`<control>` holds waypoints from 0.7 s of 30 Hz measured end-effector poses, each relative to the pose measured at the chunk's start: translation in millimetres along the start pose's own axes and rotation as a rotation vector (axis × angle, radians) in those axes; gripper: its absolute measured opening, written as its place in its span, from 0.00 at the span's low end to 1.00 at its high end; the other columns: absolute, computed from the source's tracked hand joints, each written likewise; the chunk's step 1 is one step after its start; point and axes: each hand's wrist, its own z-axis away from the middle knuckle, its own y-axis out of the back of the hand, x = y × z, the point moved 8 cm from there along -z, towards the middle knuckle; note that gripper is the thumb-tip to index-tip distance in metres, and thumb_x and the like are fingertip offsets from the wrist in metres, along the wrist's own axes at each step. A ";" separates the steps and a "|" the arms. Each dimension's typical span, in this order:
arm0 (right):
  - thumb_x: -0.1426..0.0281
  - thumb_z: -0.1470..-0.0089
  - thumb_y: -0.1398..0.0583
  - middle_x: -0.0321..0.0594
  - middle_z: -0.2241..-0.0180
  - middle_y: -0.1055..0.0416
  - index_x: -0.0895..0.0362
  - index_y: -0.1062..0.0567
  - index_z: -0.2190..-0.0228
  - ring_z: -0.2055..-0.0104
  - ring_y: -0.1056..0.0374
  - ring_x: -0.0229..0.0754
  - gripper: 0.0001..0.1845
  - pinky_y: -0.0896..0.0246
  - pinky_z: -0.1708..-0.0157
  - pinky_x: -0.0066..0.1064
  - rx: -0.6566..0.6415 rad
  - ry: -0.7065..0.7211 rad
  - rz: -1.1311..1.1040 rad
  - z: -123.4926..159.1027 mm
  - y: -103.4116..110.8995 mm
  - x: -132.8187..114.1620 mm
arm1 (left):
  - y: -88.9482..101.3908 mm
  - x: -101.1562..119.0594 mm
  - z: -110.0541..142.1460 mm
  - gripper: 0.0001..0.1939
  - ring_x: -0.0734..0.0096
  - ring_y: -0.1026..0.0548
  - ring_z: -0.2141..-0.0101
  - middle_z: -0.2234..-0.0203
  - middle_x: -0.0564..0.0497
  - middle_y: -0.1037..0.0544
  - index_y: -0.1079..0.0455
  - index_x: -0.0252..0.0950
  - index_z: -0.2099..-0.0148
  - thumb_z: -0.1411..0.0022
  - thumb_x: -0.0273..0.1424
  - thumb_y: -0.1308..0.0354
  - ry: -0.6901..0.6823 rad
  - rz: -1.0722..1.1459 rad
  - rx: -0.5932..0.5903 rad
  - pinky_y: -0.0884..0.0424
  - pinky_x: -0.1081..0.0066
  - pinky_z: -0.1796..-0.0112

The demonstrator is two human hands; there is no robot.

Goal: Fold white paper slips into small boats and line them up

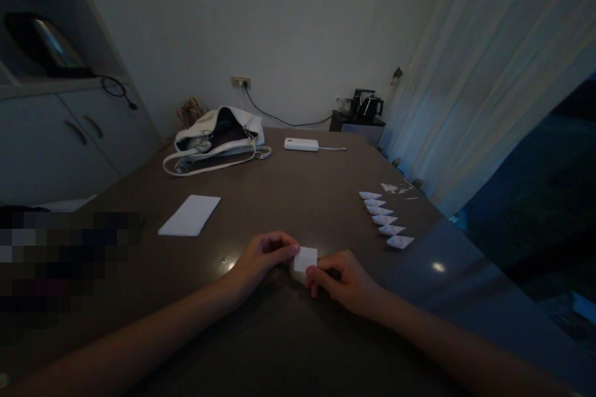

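Note:
Between my two hands is a small white piece of paper [305, 258], roughly square, held just above the table. My left hand [265, 260] pinches its left edge between thumb and fingers. At the lower right corner, my right hand [343, 279] grips it with the thumb on top and the fingers curled beneath. Several small folded paper boats [384, 220] stand in a row on the right of the table. To the left lies a stack of white paper [190, 216].
The brown table [279, 192] also bears a white handbag [218, 136] at the back left and a white power bank [301, 144] with a short cable. Paper scraps [395, 188] lie near the right edge. A curtain [437, 74] hangs beyond that edge.

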 end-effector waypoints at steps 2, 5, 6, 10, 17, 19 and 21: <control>0.62 0.40 0.47 0.40 0.81 0.27 0.61 0.24 0.77 0.80 0.36 0.34 0.22 0.47 0.78 0.23 0.013 0.017 0.044 0.7 0.3 -2.2 | -0.9 1.3 -0.3 0.09 0.75 0.33 0.75 0.79 0.55 0.29 0.30 0.33 0.71 0.48 0.35 0.37 -0.017 -0.008 -0.005 0.39 0.75 0.72; 0.63 0.39 0.48 0.40 0.80 0.27 0.61 0.24 0.77 0.81 0.37 0.33 0.22 0.48 0.80 0.23 -0.012 -0.016 0.043 1.6 -1.0 0.1 | -4.0 3.1 -0.4 0.10 0.75 0.33 0.75 0.79 0.55 0.30 0.31 0.33 0.71 0.47 0.35 0.37 -0.031 0.001 -0.026 0.38 0.75 0.72; 0.63 0.39 0.48 0.39 0.80 0.27 0.61 0.24 0.76 0.82 0.38 0.33 0.22 0.48 0.80 0.23 -0.009 -0.023 0.047 1.7 0.1 0.7 | -4.8 3.4 -0.4 0.10 0.76 0.33 0.76 0.79 0.55 0.30 0.32 0.33 0.71 0.47 0.36 0.38 -0.036 0.003 -0.033 0.38 0.75 0.72; 0.63 0.40 0.46 0.36 0.79 0.30 0.61 0.24 0.71 0.79 0.38 0.33 0.17 0.48 0.79 0.23 0.149 0.044 0.144 0.6 16.8 -4.6 | -8.6 4.8 2.5 0.10 0.76 0.33 0.75 0.77 0.55 0.31 0.33 0.33 0.68 0.43 0.36 0.40 -0.095 -0.067 -0.072 0.38 0.76 0.72; 0.69 0.47 0.38 0.39 0.72 0.27 0.57 0.21 0.69 0.72 0.32 0.36 0.05 0.40 0.73 0.25 0.279 0.220 0.142 2.6 29.3 -14.7 | -15.6 18.3 15.6 0.09 0.73 0.29 0.70 0.71 0.52 0.27 0.31 0.33 0.62 0.38 0.35 0.43 -0.262 -0.335 -0.107 0.33 0.74 0.69; 0.71 0.48 0.37 0.39 0.70 0.25 0.57 0.21 0.70 0.69 0.30 0.37 0.03 0.35 0.70 0.27 0.307 0.235 0.079 3.7 32.2 -13.2 | -15.5 26.3 16.5 0.09 0.72 0.27 0.68 0.67 0.50 0.27 0.30 0.34 0.60 0.39 0.34 0.41 -0.332 -0.384 -0.117 0.32 0.73 0.67; 0.72 0.49 0.37 0.40 0.70 0.25 0.57 0.23 0.71 0.67 0.28 0.38 0.02 0.32 0.68 0.28 0.316 0.229 0.023 3.8 33.8 -9.3 | -15.5 33.0 15.9 0.07 0.70 0.27 0.65 0.63 0.48 0.26 0.29 0.34 0.61 0.39 0.32 0.41 -0.399 -0.439 -0.143 0.31 0.72 0.65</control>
